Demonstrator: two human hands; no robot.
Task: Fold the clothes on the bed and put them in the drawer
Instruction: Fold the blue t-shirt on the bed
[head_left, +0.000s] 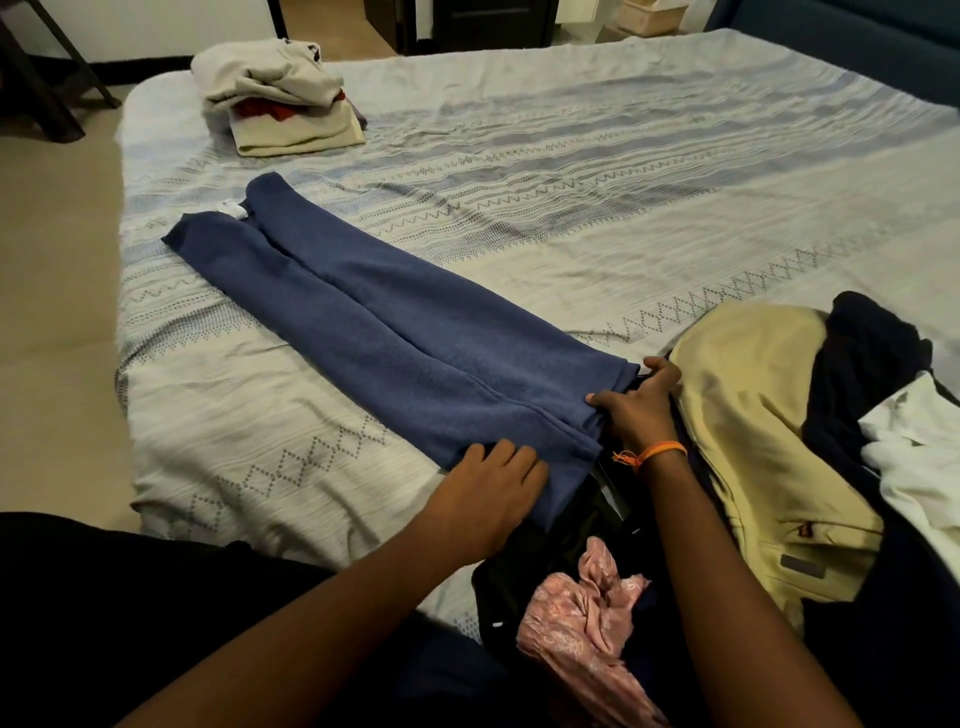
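Note:
A blue garment (395, 332), folded lengthwise into a long strip, lies diagonally on the patterned bed cover (597, 208). My left hand (493, 483) rests flat on its near corner, fingers spread. My right hand (636, 405), with an orange band at the wrist, grips the near end's edge with thumb and fingers. To the right lies a heap of unfolded clothes: a pale yellow piece (753, 431), a dark navy one (867, 364), a white one (914, 457) and a pink patterned one (582, 623).
A stack of folded clothes (280, 98), cream, red and grey, sits at the bed's far left corner. Beige floor (57, 312) runs along the left of the bed. Dark furniture legs (47, 78) stand at the far left; a dark cabinet (493, 21) stands beyond the bed.

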